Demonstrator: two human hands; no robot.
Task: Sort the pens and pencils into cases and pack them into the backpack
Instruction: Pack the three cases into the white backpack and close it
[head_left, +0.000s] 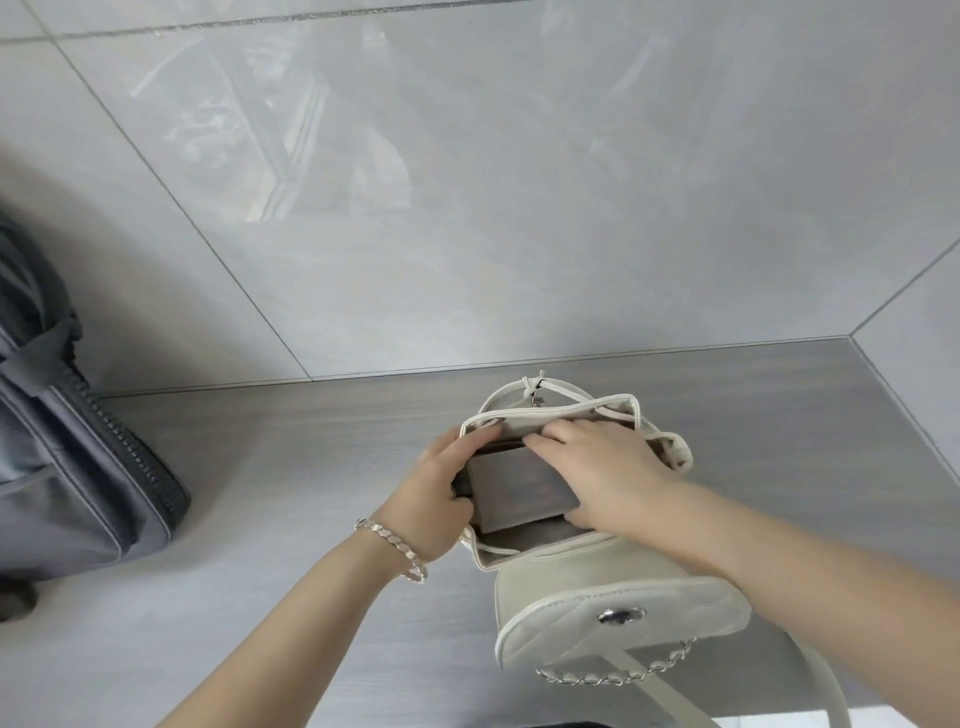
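A small cream backpack (613, 618) stands on the grey counter, its mouth wide and its flap with a silver clasp hanging toward me. A dark brown case (519, 483) sits partly inside the mouth. My left hand (441, 493) grips the case's left end, fingers curled at the bag's rim. My right hand (602, 467) lies over the case's right side, its fingers curled over the far edge and its thumb under the near edge. No pens or pencils show.
A grey zipped bag (72, 457) lies at the left edge of the counter (291, 467). A pale tiled wall (467, 182) rises directly behind. A chain strap (618, 675) hangs from the cream flap near the counter's front edge.
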